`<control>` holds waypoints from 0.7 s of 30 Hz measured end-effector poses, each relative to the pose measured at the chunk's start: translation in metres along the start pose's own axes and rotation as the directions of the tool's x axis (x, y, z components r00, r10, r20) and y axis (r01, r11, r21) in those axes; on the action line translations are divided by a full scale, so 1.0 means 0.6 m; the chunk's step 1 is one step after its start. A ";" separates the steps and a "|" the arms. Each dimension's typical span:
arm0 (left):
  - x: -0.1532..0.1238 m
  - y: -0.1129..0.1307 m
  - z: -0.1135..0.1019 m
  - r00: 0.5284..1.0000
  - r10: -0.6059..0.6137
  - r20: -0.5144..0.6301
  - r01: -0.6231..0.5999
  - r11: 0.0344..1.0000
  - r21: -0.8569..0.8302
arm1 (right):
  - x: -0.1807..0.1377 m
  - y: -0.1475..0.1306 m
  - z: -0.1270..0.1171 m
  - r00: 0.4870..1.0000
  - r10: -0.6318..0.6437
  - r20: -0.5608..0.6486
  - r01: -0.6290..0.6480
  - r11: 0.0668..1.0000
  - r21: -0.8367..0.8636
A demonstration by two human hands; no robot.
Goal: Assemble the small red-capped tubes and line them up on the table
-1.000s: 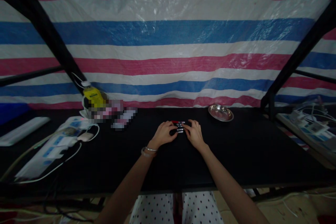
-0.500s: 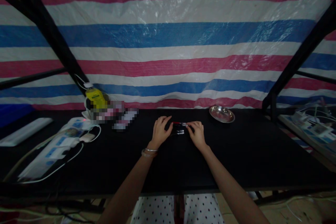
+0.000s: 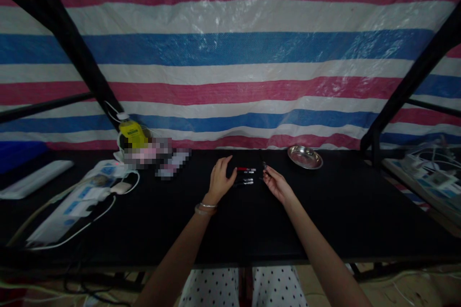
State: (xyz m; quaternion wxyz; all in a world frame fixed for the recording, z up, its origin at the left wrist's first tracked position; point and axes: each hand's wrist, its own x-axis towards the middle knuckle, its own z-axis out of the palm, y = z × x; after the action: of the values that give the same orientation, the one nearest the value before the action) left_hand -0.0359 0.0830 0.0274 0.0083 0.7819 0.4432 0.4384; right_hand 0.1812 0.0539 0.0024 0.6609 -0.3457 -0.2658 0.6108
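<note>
Several pens lie side by side on the black table between my hands: a red pen at the back and dark pens nearer me, their silvery ends pointing right. My left hand rests at their left ends, thumb and fingers apart, holding nothing. A thin dark pen is pinched in the fingertips of my right hand, just right of the row. It stands out poorly against the black tabletop.
A round metal dish sits at the back right. To the left are a power strip with plugs and cables, a yellow bottle and blurred-out items. Striped sheeting hangs behind the table; dark frame posts flank it.
My right hand has moved slightly right, away from the row, and turned with a dark pen in its fingers. The silvery ends of the pens are now uncovered. My left hand has hardly moved.
</note>
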 end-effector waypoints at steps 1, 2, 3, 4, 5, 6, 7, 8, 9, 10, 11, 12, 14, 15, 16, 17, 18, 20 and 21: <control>0.000 0.000 0.000 1.000 0.005 0.001 -0.005 1.000 0.005 | -0.002 0.000 0.001 1.000 0.012 0.010 -0.012 1.000 -0.001; 0.000 0.000 0.000 1.000 0.015 0.004 -0.015 1.000 0.012 | -0.004 0.001 0.003 1.000 0.026 0.013 -0.026 1.000 -0.003; -0.001 0.000 0.000 0.999 0.032 0.011 -0.032 0.999 0.019 | -0.006 0.001 0.006 0.999 0.045 0.012 -0.044 0.999 -0.007; -0.001 0.000 0.000 0.998 0.055 0.024 -0.056 0.998 0.027 | -0.009 0.002 0.008 0.998 0.063 0.011 -0.063 0.998 -0.017; -0.001 0.000 0.000 0.996 0.083 0.044 -0.084 0.996 0.035 | -0.011 0.004 0.011 0.997 0.078 0.013 -0.077 0.996 -0.033; -0.001 0.000 0.000 0.992 0.112 0.066 -0.115 0.992 0.045 | -0.013 0.005 0.014 0.996 0.088 0.018 -0.087 0.995 -0.054; -0.001 0.001 0.000 0.986 0.141 0.092 -0.146 0.988 0.056 | -0.016 0.006 0.017 0.995 0.091 0.026 -0.089 0.993 -0.077; -0.001 0.002 0.001 0.978 0.168 0.120 -0.177 0.982 0.068 | -0.018 0.007 0.020 0.995 0.090 0.036 -0.085 0.991 -0.103; -0.001 0.003 0.001 0.970 0.192 0.146 -0.205 0.975 0.080 | -0.019 0.008 0.022 0.995 0.085 0.045 -0.078 0.989 -0.128; -0.001 0.004 0.002 0.962 0.213 0.170 -0.231 0.969 0.092 | -0.021 0.009 0.024 0.995 0.080 0.052 -0.071 0.986 -0.152; -0.001 0.005 0.003 0.954 0.231 0.192 -0.253 0.962 0.101 | -0.022 0.009 0.025 0.996 0.074 0.056 -0.064 0.983 -0.174; -0.001 0.005 0.004 0.947 0.244 0.210 -0.271 0.957 0.106 | -0.022 0.010 0.026 0.996 0.068 0.059 -0.055 0.979 -0.195; -0.002 0.005 0.006 0.937 0.257 0.238 -0.288 0.952 0.106 | -0.023 0.010 0.027 0.996 0.058 0.071 -0.039 0.971 -0.234; -0.003 0.004 0.007 0.934 0.258 0.246 -0.290 0.951 0.104 | -0.024 0.011 0.027 0.995 0.055 0.079 -0.033 0.968 -0.250; -0.003 0.002 0.007 0.934 0.255 0.251 -0.287 0.953 0.099 | -0.024 0.011 0.027 0.995 0.052 0.087 -0.028 0.964 -0.263; -0.004 0.001 0.008 0.935 0.250 0.253 -0.280 0.955 0.092 | -0.023 0.011 0.026 0.994 0.050 0.094 -0.023 0.962 -0.272; -0.004 0.000 0.009 0.938 0.240 0.252 -0.268 0.960 0.083 | -0.023 0.010 0.025 0.994 0.047 0.098 -0.018 0.962 -0.274; -0.003 -0.002 0.009 0.949 0.201 0.242 -0.221 0.973 0.059 | -0.019 0.009 0.021 0.996 0.029 0.090 -0.004 0.965 -0.262; -0.003 -0.003 0.009 0.956 0.173 0.235 -0.189 0.981 0.043 | -0.017 0.008 0.018 0.997 0.014 0.080 0.007 0.967 -0.253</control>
State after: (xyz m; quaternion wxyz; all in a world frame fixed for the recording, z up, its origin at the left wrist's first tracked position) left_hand -0.0338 0.0850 0.0223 -0.0060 0.8646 0.3799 0.3289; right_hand 0.1687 0.0453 0.0061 0.5989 -0.4027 -0.3676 0.5865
